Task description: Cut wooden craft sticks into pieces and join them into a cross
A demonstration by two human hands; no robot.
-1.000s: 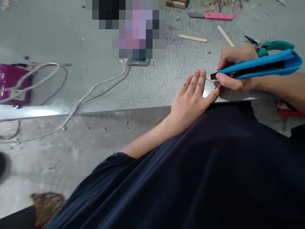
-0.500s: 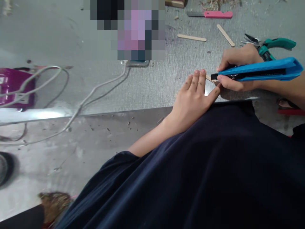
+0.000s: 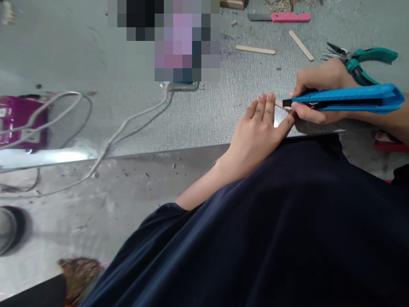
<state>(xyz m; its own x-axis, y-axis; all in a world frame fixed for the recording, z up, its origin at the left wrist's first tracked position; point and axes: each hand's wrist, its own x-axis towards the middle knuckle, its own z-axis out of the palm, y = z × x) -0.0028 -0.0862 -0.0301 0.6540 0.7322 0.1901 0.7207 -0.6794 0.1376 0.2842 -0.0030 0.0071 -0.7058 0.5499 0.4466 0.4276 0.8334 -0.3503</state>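
My left hand point(image 3: 255, 128) lies flat on the metal table point(image 3: 204, 106) near its front edge, fingers stretched out over a thin wooden stick point(image 3: 281, 104). Only a short piece of that stick shows between my fingertips and my other hand. My right hand point(image 3: 319, 91) is closed round a blue utility knife point(image 3: 348, 98), and the knife's black tip rests against the stick right beside my left fingertips.
Green-handled pliers point(image 3: 361, 59) lie just behind my right hand. Two more wooden sticks point(image 3: 255, 50) and a pink knife point(image 3: 281, 17) lie farther back. A white cable point(image 3: 128, 121) runs left toward a purple box point(image 3: 22, 125). Wood shavings litter the floor below.
The blue knife's handle has dropped lower and flatter in my right hand. My left hand has stayed pressed in the same spot.
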